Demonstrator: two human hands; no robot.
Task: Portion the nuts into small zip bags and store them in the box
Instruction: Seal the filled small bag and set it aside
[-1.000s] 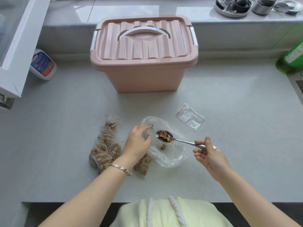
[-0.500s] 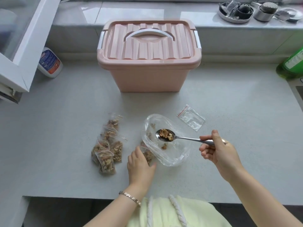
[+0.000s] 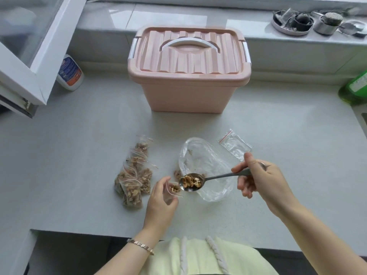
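My left hand (image 3: 161,199) holds a small zip bag (image 3: 173,190) with its mouth open and some nuts inside. My right hand (image 3: 260,178) grips a metal spoon (image 3: 191,182) heaped with nuts, its bowl right at the bag's mouth. Behind the spoon lies a large clear plastic bag (image 3: 208,167), nearly empty. Several filled zip bags (image 3: 134,175) lie in a pile to the left. One empty zip bag (image 3: 235,144) lies flat further back on the right. The pink box (image 3: 188,70) stands at the back with its lid shut.
A white spray bottle (image 3: 70,73) lies at the back left under an open window frame (image 3: 29,56). A green bottle (image 3: 355,88) sits at the right edge. Metal dishes (image 3: 317,21) stand on the sill. The counter's front edge runs just below my hands.
My left hand has picked up a small zip bag and lifted it. My right hand brought the loaded spoon out of the large bag, toward me, to the small bag's mouth.
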